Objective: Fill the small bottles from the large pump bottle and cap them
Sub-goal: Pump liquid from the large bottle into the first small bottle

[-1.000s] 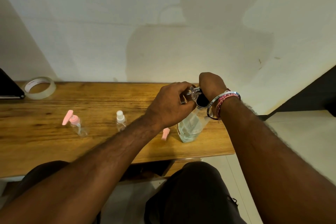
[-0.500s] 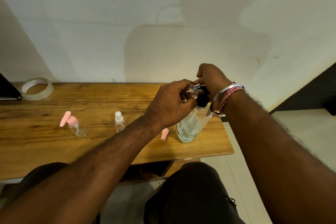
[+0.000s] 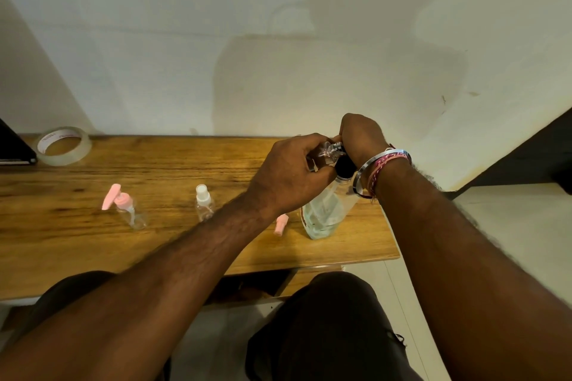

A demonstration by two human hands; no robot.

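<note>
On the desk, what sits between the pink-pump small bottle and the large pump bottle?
In the head view, between the pink-pump bottle and the large pump bottle stand a white-capped small bottle and, nearer the large one, a loose pink cap.

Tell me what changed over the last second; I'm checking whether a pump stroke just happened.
The right hand rose from its low position on the large pump bottle's black pump head, so the head seems to have come back up. The left hand kept holding the small clear bottle at the nozzle. The pink-pump bottle, white-capped bottle, loose pink cap and tape roll stayed put.
</note>
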